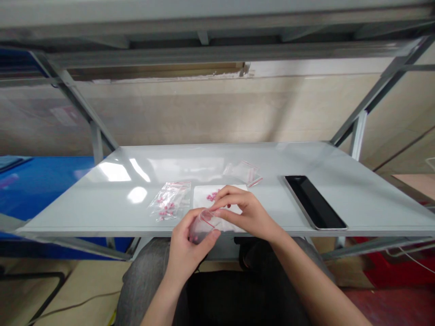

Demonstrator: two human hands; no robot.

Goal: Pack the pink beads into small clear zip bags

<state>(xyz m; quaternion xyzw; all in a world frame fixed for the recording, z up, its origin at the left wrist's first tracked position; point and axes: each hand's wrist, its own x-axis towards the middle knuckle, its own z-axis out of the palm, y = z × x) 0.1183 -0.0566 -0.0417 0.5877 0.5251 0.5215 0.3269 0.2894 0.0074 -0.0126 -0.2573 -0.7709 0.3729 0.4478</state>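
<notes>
A small clear zip bag [200,227] with a red line at its mouth is held by my left hand [185,249], thumb on one side and fingers behind. The bag is over the front edge of the table, and a little pink shows low inside it. My right hand [244,210] is closed at the bag's mouth, thumb and fingertips pressed together; whatever lies between them is hidden. Just beyond, small pink pieces [212,196] lie on a white sheet [200,192], partly covered by my right hand.
Left of the sheet lie clear zip bags [175,194] with several pink pieces in them. Flat clear bags [245,172] are behind the sheet. A black-screened phone or tablet [314,201] lies on the right of the grey table [118,213]. Metal posts and an upper shelf frame the table.
</notes>
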